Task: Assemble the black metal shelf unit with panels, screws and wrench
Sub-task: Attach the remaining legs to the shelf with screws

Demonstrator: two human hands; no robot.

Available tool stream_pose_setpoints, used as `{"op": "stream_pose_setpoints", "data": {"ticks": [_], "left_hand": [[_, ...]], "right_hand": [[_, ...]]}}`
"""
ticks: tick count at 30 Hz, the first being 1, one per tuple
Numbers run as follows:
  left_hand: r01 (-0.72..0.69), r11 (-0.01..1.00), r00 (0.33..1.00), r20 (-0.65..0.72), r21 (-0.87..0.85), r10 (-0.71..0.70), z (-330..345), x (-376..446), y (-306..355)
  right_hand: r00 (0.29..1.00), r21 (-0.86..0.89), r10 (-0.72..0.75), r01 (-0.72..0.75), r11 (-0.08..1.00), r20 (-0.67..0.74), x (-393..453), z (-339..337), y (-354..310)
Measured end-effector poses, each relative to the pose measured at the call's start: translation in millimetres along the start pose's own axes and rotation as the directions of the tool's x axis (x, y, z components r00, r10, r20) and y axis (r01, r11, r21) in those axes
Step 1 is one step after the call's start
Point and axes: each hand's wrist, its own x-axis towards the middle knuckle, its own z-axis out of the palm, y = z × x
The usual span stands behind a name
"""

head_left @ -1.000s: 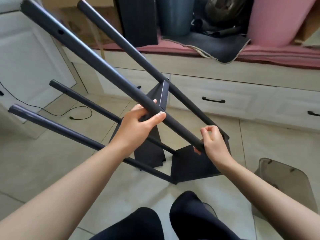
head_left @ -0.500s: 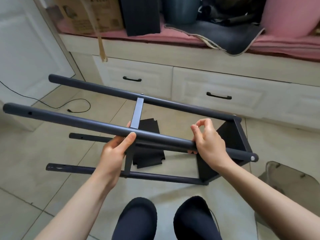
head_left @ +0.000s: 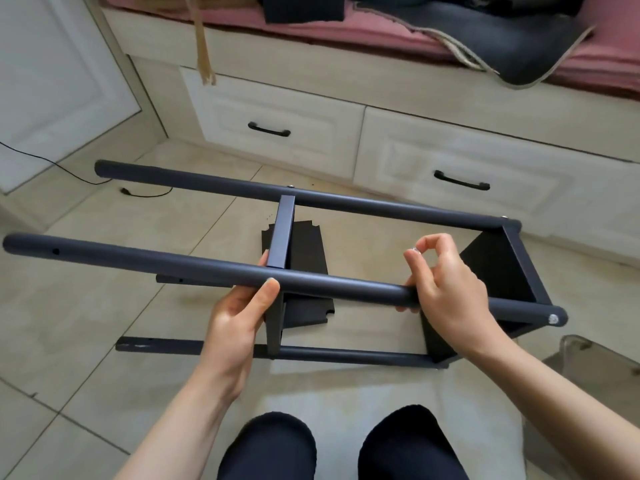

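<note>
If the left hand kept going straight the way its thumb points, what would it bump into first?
Probably the short flat crossbar. The left hand grips the near pole from below, thumb aimed up and away, and the crossbar joins the pole just beyond it. Depth is hard to judge from one view.

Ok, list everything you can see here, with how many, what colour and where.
Black metal shelf frame: one, four tubes, lying on its side, centre.
Loose black flat panel: one, on the floor under the frame.
Small silver screw: one, pinched in right fingertips.
Cream drawers: two, black handles, behind the frame.
Pink cushion: one, on the bench above.
Dark mat: one, on the cushion.
Black cable: one, floor, far left.
Clear plastic stool: one, right edge.
Left hand: gripping the near tube.
Right hand: on the near tube, holding the screw.
</note>
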Motion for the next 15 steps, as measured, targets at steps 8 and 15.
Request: {"op": "stream_pose_setpoints", "data": {"ticks": [8, 15], "left_hand": [[-0.017, 1.0, 1.0, -0.015, -0.012, 0.017, 4.1, 3.4, -2.2], [0.017, 0.97, 0.999, -0.039, 0.241, -0.008, -1.0, -4.6, 17.9]], "right_hand": [[1.0, -0.028, -0.015, 0.015, 0.999, -0.016, 5.3, 1.7, 2.8], [1.0, -0.036, -0.027, 0.027, 0.999, 0.005, 5.3, 0.6, 3.0]]}}
